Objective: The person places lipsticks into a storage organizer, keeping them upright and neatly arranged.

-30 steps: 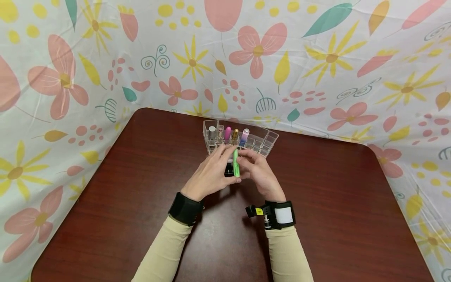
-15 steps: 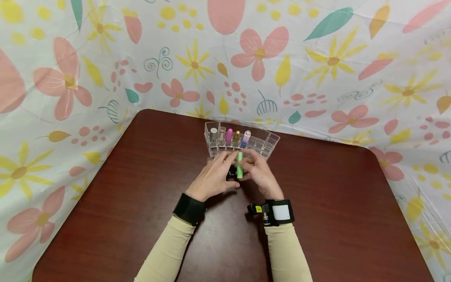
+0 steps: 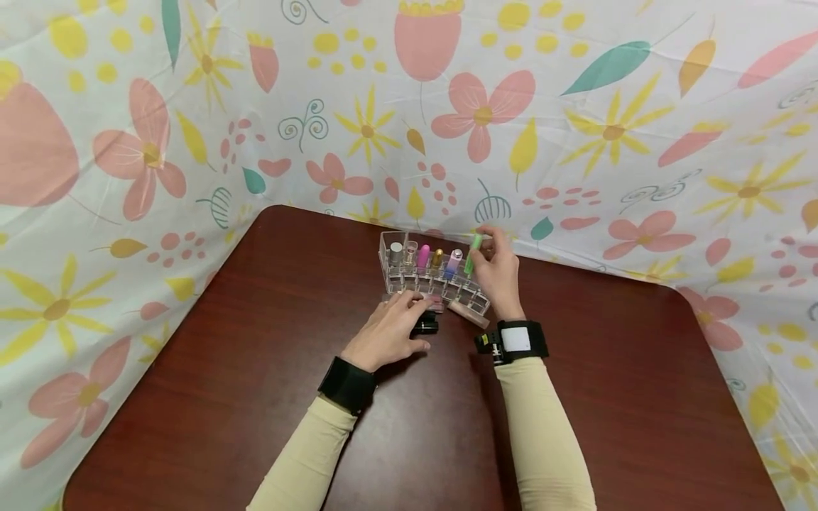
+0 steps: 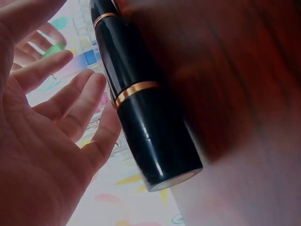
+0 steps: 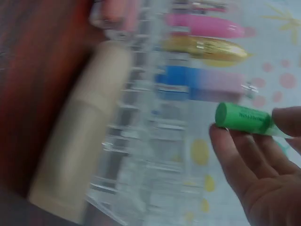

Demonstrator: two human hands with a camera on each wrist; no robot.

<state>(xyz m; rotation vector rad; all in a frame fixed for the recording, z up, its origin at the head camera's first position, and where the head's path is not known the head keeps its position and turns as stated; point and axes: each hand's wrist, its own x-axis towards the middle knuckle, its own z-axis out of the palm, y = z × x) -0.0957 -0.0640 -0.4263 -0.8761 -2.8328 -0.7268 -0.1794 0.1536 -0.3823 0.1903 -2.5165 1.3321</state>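
My right hand (image 3: pixel 503 275) pinches a green lip balm tube (image 5: pixel 242 117) between thumb and fingers, above the right part of a clear lipstick organizer (image 3: pixel 395 289). The tube is tilted in the head view. My left hand (image 3: pixel 388 332) hovers with loosely spread fingers beside black lipstick tubes (image 3: pixel 425 327) in front of the organizer. In the left wrist view a black tube (image 4: pixel 146 127) with gold bands lies close to those fingers, not gripped. Standing in the organizer's back row are a grey-topped tube (image 3: pixel 396 253), a pink one (image 3: pixel 424 255), a gold one (image 3: pixel 437 258) and a pink-blue one (image 3: pixel 454 261).
A beige tube (image 3: pixel 469 314) lies against the organizer's front right. Pinkish tubes (image 3: pixel 436 304) lie near the left fingertips, partly hidden. Behind the dark wooden table (image 3: pixel 255 319) hangs a flowered cloth (image 3: pixel 383 142).
My right hand has moved away from the left, up and right, carrying the green lip balm tube to the organizer's back row. The left hand stays near the black tubes.
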